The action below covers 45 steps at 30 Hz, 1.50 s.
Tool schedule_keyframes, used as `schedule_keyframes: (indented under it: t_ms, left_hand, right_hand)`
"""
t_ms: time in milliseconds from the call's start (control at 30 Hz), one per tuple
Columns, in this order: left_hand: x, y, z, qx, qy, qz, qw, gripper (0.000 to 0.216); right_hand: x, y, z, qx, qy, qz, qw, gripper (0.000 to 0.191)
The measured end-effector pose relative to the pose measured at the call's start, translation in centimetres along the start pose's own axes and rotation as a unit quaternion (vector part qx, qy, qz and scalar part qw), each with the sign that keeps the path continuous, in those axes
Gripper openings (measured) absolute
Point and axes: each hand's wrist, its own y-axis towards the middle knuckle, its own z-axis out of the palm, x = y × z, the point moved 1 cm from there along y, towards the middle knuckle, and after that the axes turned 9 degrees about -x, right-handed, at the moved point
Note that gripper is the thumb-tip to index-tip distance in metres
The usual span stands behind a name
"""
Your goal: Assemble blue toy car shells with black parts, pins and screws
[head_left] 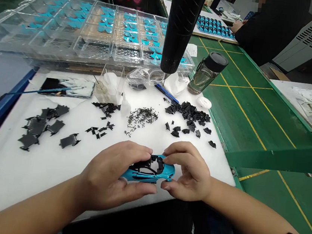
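Observation:
A blue and black toy car body (145,176) is held low over the front of the white work board. My left hand (115,174) wraps round its left end, thumb along the near side and fingers over the top. At the car's right end, my right hand (189,171) grips it between fingers and thumb. Part of the black interior shows through the openings in the body. Beyond the hands lie a pile of tiny black screws (144,116), small curved black parts (191,113), little black strips (106,109) and larger flat black plates (36,126).
A black electric screwdriver (180,29) hangs over the board, tip down. Behind stand clear compartment trays (96,50) with blue car parts, a bottle (207,74) and a clear box (109,85). A blue pen (167,94) lies nearby. Two other people are farther back.

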Motion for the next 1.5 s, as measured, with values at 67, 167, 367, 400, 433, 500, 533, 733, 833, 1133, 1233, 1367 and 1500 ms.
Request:
schedule_keyframes:
  t_ms: [67,167,367,400,433,500,533,733,833,1133,1233,1367,1500]
  left_hand:
    - [0.1,-0.1,0.0,-0.004,0.012,-0.002,1.000,0.051]
    - [0.1,0.0,0.1,-0.019,0.055,0.009,0.998,0.050]
    - [-0.4,-0.3,0.8,0.001,0.073,0.015,0.997,0.058]
    - [-0.4,-0.5,0.9,0.013,0.069,0.021,0.997,0.060]
    - [-0.5,-0.6,1.0,0.024,0.064,0.030,0.997,0.060]
    - [-0.6,-0.8,1.1,0.035,0.052,0.047,0.997,0.058]
    - [-0.6,-0.9,1.1,0.033,0.046,0.055,0.997,0.057]
    - [-0.5,-0.3,0.9,-0.006,0.046,0.042,0.998,0.059]
    - [-0.4,0.0,0.9,-0.011,0.054,0.026,0.998,0.067]
    - [0.1,-0.1,1.2,0.019,0.047,-0.031,0.998,0.086]
    - [0.2,-0.4,1.3,0.038,0.039,-0.057,0.997,0.094]
    - [0.2,-0.8,1.6,0.059,0.015,-0.128,0.990,0.100]
    - [0.2,-1.2,1.9,0.064,-0.026,-0.198,0.978,0.100]
  right_hand:
    - [0.0,-0.3,0.3,-0.011,0.031,0.041,0.999,0.048]
    - [-0.2,-0.9,0.9,-0.017,0.155,0.169,0.973,0.055]
    - [-1.0,-0.9,1.5,-0.080,0.370,0.379,0.844,0.038]
    - [-1.0,-0.7,1.5,-0.098,0.407,0.409,0.810,0.036]
    - [-1.1,-0.5,1.4,-0.111,0.443,0.437,0.775,0.035]
    - [-1.0,-0.2,1.4,-0.121,0.495,0.484,0.712,0.033]
    - [-1.0,-0.1,1.4,-0.120,0.510,0.500,0.689,0.034]
    - [-0.6,0.2,1.5,-0.105,0.550,0.549,0.620,0.035]
    - [-0.5,0.0,1.6,-0.086,0.560,0.549,0.614,0.034]
    - [-0.8,-0.5,2.1,-0.069,0.532,0.576,0.617,0.034]
    - [-1.0,-0.5,2.2,-0.059,0.521,0.609,0.595,0.038]
    - [-1.1,-0.3,2.1,-0.035,0.521,0.646,0.557,0.042]
    - [-1.2,-0.3,2.3,-0.018,0.533,0.669,0.518,0.040]
